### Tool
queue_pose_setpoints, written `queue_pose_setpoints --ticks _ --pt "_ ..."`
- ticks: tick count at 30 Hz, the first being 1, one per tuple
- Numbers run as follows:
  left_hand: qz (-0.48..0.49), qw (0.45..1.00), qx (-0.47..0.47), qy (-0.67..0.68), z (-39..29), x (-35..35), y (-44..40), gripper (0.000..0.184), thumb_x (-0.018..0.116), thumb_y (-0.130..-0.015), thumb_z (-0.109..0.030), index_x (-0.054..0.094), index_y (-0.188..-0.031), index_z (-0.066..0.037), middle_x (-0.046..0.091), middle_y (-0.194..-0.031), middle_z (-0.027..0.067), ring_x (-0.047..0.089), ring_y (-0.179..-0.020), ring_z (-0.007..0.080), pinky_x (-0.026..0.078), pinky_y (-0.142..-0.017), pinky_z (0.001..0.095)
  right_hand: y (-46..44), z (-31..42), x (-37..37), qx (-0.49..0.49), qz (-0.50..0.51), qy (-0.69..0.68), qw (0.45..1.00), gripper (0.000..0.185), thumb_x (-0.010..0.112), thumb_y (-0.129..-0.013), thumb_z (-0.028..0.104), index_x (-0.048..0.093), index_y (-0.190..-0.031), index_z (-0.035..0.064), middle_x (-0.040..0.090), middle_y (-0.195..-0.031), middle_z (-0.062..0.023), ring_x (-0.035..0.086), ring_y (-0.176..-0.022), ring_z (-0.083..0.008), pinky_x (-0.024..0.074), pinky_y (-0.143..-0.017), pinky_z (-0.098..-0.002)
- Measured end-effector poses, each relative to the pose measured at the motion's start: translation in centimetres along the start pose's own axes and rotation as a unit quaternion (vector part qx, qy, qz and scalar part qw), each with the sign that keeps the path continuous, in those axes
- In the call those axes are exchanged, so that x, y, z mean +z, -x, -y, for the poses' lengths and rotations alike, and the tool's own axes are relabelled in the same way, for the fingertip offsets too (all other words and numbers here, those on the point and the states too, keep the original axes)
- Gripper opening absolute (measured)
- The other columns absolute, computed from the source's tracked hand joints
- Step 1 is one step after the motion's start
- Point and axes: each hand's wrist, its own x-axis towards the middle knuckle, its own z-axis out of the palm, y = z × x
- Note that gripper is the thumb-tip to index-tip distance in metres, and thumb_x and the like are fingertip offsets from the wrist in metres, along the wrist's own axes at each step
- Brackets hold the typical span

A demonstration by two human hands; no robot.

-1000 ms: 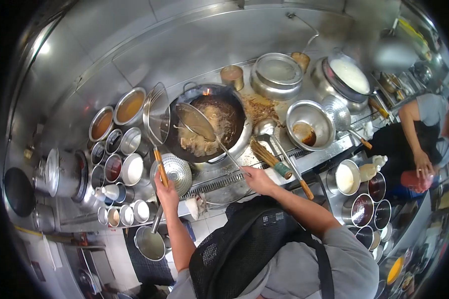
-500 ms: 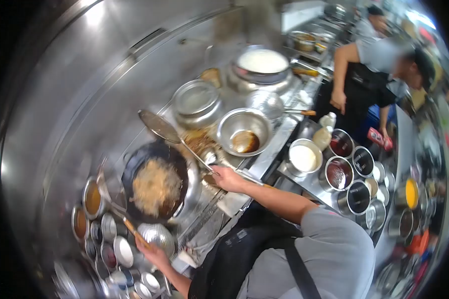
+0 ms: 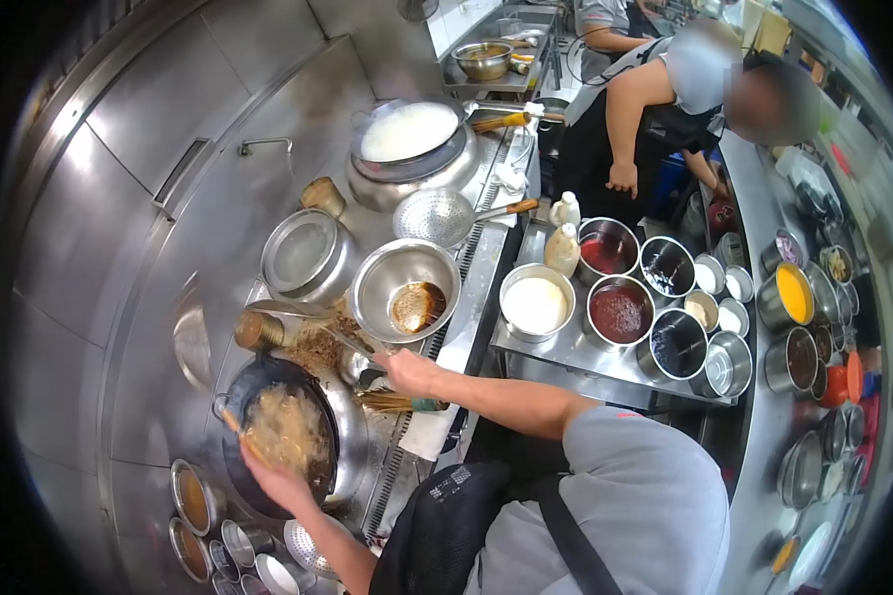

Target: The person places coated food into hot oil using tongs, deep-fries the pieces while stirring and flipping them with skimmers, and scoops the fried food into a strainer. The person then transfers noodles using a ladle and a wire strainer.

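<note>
My left hand (image 3: 280,483) is closed around the wooden handle of a metal scoop (image 3: 192,332), raised beside the steel wall. That hand is over the near edge of a dark wok (image 3: 238,476), where pale food bubbles in oil. My right hand (image 3: 412,374) grips the metal handle of a long-handled skimmer (image 3: 290,309). Its flat round head shows nearly edge-on, beyond the wok's right rim. Close to my right hand are a steel bowl (image 3: 367,288) with brown liquid in the bottom and a bamboo brush (image 3: 392,402).
A large pan of white liquid (image 3: 407,132) sits on the far burner, with a perforated ladle (image 3: 435,218) before it. Sauce pots (image 3: 620,309) fill the cart at right. A co-worker (image 3: 635,99) stands beyond it. Several containers (image 3: 196,501) line the lower left.
The view has turned and sharpened. My left hand has moved up with the scoop, from beside the wok to over its edge. The skimmer's head has lowered and turned edge-on.
</note>
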Motion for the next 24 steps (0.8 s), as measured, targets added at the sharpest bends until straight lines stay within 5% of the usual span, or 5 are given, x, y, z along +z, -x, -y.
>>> queue_pose_setpoints --ticks 8,10,13,18,24 --pt "0.104 0.983 -0.051 0.140 -2.5 7.9 2.6 0.060 0.052 -0.092 0.004 0.033 -0.149 0.001 0.044 -0.147 0.0282 0.041 -0.138 0.0427 0.032 -0.113 0.0441 6.1 0.2 -2.5 -0.034 -0.011 0.017 0.999 0.056 0.052 -0.082 0.002 0.052 -0.138 0.0023 0.068 -0.091 -0.0319 0.068 -0.090 -0.0462 0.0549 -0.082 -0.0519" --pt "0.047 0.994 0.043 0.089 -2.0 8.7 4.3 0.059 0.053 -0.094 0.001 0.033 -0.149 -0.003 0.057 -0.131 0.0237 0.062 -0.111 0.0369 0.050 -0.093 0.0412 8.2 -0.8 -2.6 -0.031 -0.073 -0.008 0.997 0.056 0.054 -0.081 0.001 0.052 -0.137 0.0001 0.068 -0.092 -0.0320 0.068 -0.089 -0.0455 0.0545 -0.081 -0.0515" --pt "0.180 0.817 -0.255 0.485 -4.7 9.9 7.4 0.050 0.054 -0.098 -0.005 0.035 -0.144 -0.012 0.053 -0.085 0.0030 0.044 -0.056 0.0058 0.038 -0.044 0.0224 10.3 -2.5 -3.4 -0.047 -0.135 -0.037 0.989 0.049 0.054 -0.087 0.003 0.052 -0.136 -0.0023 0.067 -0.090 -0.0307 0.068 -0.085 -0.0446 0.0546 -0.076 -0.0496" --pt "0.246 0.726 -0.265 0.585 -9.1 11.0 12.4 0.044 0.055 -0.100 -0.009 0.037 -0.141 -0.012 0.055 -0.084 0.0032 0.049 -0.058 0.0090 0.044 -0.049 0.0250 13.0 -2.5 -6.3 0.027 -0.049 -0.432 0.900 0.040 0.050 -0.104 0.015 0.048 -0.143 0.0079 0.057 -0.070 -0.0038 0.048 -0.050 -0.0081 0.0404 -0.044 -0.0254" --pt "0.286 0.637 -0.302 0.649 -16.3 16.1 15.0 0.019 0.055 -0.101 -0.013 0.048 -0.118 -0.010 0.056 -0.083 0.0037 0.051 -0.060 0.0110 0.045 -0.054 0.0276 13.8 -6.2 -10.3 0.070 0.080 -0.690 0.716 0.040 0.050 -0.105 0.019 0.043 -0.145 0.0130 0.054 -0.071 0.0005 0.035 -0.045 -0.0038 0.0275 -0.035 -0.0201"
